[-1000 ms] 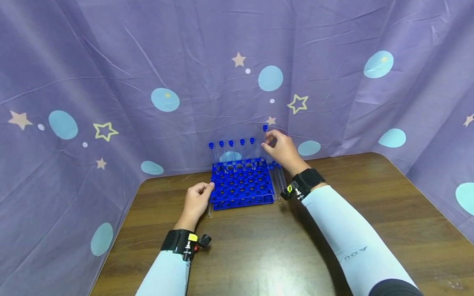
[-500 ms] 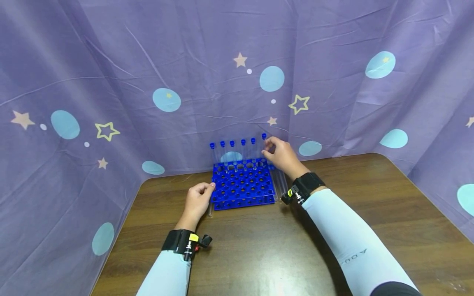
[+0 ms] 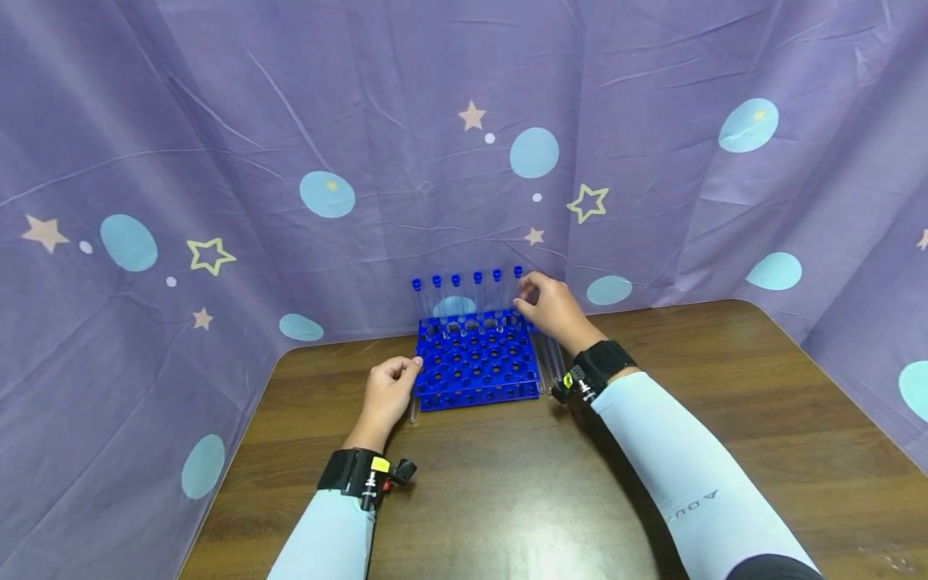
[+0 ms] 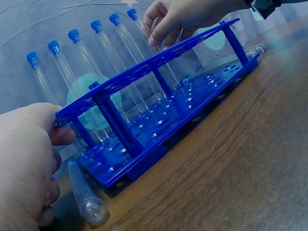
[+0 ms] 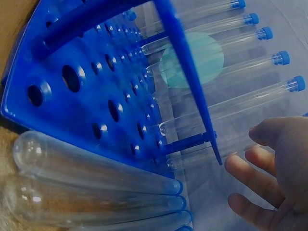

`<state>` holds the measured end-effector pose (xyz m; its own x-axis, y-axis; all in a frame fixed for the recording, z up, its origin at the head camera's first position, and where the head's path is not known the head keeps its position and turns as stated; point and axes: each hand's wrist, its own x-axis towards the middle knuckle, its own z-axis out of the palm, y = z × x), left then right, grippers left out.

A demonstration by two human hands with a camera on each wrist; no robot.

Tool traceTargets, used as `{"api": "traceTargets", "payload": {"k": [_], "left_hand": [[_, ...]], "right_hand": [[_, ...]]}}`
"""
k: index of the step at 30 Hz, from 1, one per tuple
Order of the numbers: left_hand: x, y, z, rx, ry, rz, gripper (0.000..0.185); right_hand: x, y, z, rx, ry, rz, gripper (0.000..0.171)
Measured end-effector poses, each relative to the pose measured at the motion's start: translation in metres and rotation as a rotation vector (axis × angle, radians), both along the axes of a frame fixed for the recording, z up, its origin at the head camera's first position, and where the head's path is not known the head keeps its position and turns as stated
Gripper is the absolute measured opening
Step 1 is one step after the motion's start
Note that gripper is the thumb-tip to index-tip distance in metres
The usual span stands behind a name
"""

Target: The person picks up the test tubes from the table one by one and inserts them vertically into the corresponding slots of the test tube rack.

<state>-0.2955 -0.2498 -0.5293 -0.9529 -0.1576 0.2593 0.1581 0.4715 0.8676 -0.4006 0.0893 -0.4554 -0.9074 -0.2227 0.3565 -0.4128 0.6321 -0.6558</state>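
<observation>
Rack: a blue test-tube rack (image 3: 474, 358) stands on the wooden table (image 3: 725, 419), close to the purple curtain (image 3: 217, 121) at the table's far edge.
Tubes in rack: six clear tubes with blue caps stand upright in the rack's back row; the one at the rack's right end (image 3: 518, 292) is the tube nearest the right hand.
Right hand: the right hand (image 3: 548, 306) hovers at the rack's back right corner, fingers (image 4: 163, 30) loosely curled beside the end tube's upper part. From the right wrist view the fingertips (image 5: 250, 175) sit just apart from the tube, so no pinch shows; whether they touch it elsewhere cannot be told.
Left hand: the left hand (image 3: 387, 392) rests at the rack's front left corner, fingers curled, with the thumb (image 4: 43, 118) pressed on the edge of the rack's top plate.
Loose tubes, right: several clear tubes (image 3: 548, 358) lie flat on the table just beside the rack's right side.
Loose tube, left: one open clear tube (image 4: 86, 197) lies on the table along the rack's left side, just by the left hand.
Sleeves: pale sleeves and black wrist straps cover both forearms, nearer the viewer than the rack.
</observation>
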Motion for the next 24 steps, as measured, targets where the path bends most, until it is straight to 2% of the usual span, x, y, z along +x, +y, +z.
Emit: {"api": "traceTargets", "payload": {"k": [13, 24], "left_hand": [[0.000, 0.000, 0.002, 0.003, 0.010, -0.010, 0.029], [0.001, 0.000, 0.001, 0.011, 0.009, -0.009, 0.030]], "right_hand": [[-0.001, 0.001, -0.006, -0.005, -0.017, -0.005, 0.019], [-0.002, 0.002, -0.013, -0.020, 0.000, -0.008, 0.020]]}}
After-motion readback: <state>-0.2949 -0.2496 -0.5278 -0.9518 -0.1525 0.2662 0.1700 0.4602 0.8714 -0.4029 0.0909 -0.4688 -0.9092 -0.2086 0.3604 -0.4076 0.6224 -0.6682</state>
